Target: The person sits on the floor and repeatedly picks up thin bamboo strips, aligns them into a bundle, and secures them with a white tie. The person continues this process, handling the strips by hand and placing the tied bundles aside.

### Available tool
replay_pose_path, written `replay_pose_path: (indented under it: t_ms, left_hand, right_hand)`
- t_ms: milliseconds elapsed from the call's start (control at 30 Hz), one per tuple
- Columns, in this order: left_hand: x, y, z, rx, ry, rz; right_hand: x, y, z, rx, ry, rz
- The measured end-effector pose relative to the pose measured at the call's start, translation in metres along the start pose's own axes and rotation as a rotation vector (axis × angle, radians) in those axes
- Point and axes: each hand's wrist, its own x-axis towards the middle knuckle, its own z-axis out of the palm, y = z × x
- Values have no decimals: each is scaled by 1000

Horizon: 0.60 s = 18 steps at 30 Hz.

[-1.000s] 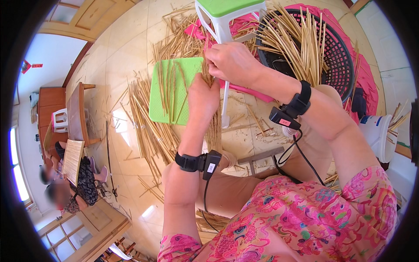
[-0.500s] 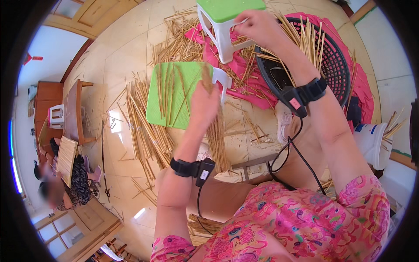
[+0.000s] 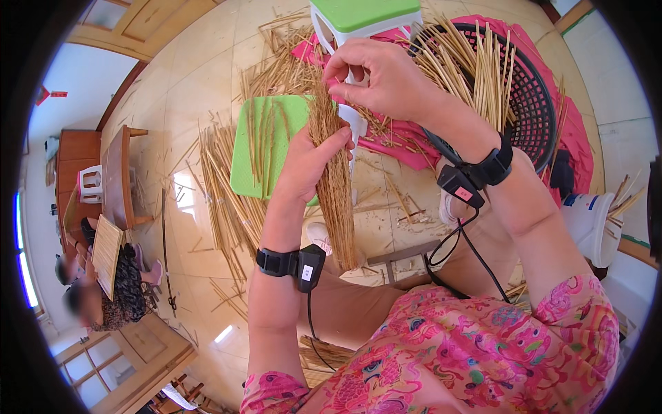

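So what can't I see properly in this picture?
All in the head view:
- Most fingers of the left hand: hidden behind the straw bundle.
- Whether the right hand pinches a strand: too small to tell.
- The back of the far stool: cut off by the top edge.
- Part of the basket: covered by sticks.

One head view was taken from the left of a side-by-side fisheye pair. The lens was aimed down; left hand (image 3: 301, 164) and right hand (image 3: 398, 81) were framed close, floor (image 3: 172, 103) farther off, straight edges bowed.
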Motion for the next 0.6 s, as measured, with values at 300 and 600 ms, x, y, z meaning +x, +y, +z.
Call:
replay_pose_path:
  t_ms: [300,600]
  left_hand:
    - [9,-21,5,539,397,267]
    - [3,-11,-1,702,264,296]
  right_hand:
    - [-16,-14,26,7,-64,488]
    - [-10,14,35,361,-292,602]
